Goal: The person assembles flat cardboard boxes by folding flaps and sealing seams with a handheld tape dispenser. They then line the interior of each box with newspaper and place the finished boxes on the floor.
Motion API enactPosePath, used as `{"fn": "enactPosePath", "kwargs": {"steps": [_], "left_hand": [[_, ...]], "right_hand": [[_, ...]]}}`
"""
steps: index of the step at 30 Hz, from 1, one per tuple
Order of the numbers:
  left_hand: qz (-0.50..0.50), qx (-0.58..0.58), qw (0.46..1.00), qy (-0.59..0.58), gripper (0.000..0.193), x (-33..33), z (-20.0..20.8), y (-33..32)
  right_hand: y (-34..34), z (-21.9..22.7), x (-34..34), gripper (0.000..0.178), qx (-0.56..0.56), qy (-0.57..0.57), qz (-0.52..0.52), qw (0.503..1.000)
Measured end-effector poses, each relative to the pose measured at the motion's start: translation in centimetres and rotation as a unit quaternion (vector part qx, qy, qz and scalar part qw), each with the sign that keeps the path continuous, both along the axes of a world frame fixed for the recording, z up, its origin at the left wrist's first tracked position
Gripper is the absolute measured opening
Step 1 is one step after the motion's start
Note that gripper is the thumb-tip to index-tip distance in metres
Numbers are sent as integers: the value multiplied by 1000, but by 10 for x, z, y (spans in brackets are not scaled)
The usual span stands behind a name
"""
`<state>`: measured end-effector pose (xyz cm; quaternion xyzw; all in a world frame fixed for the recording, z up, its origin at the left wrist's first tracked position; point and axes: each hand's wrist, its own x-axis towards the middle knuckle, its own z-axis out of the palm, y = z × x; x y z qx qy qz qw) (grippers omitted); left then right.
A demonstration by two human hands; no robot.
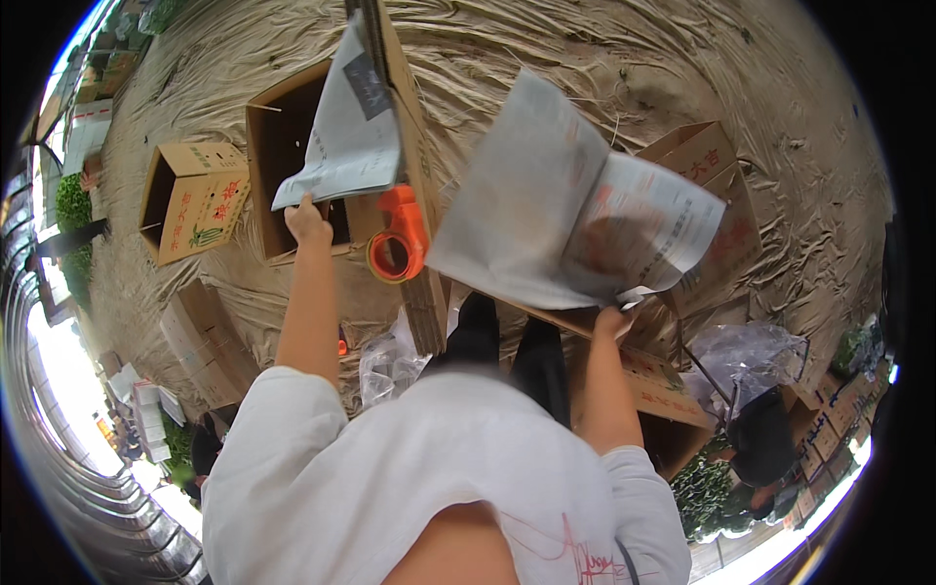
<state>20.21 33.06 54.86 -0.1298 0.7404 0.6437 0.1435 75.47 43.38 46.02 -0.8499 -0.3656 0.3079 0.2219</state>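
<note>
While the left hand (308,224) pinches folded newspaper (341,151), the right hand (611,323) pinches an open sheet (541,200). Light, tearable stuff, I'd judge; edges suit.

Wrinkled tan floor sheeting (507,39) is observed; upon it, at left, an open printed carton (207,200), brown cardboard (210,341) and crumpled clear plastic (390,363) are borne.

The opened newspaper (526,185) (its print blurred) hides part of a carton (733,239) toward the right edge of the groundsheet (809,146); the cardboard stack (414,127) is cut off above.
</note>
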Motion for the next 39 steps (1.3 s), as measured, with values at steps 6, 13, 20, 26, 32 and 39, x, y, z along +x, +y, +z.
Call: {"fn": "enactPosePath", "kwargs": {"steps": [6, 13, 20, 26, 32, 39], "left_hand": [[25, 127, 991, -41, 16, -30, -35, -38], [-40, 24, 997, 69, 9, -44, 4, -45], [-88, -39, 987, 128, 15, -39, 16, -29], [-97, -62, 981, 157, 16, -28, 6, -39], [-96, -86, 980, 149, 17, -26, -1, -47], [-83, -98, 981, 147, 18, -19, 1, -57]], "right_hand": [[-17, -116, 4, 24, -151, -127, -104, 975], [-23, -241, -7, 27, -208, -89, -237, 945], [-30, -363, -10, 30, -199, -67, -244, 947], [-23, -425, -6, 33, -196, -65, -195, 959], [17, -413, -4, 36, -240, -184, -38, 953], [72, -387, -79, 39, 129, -221, 545, 799]]}}
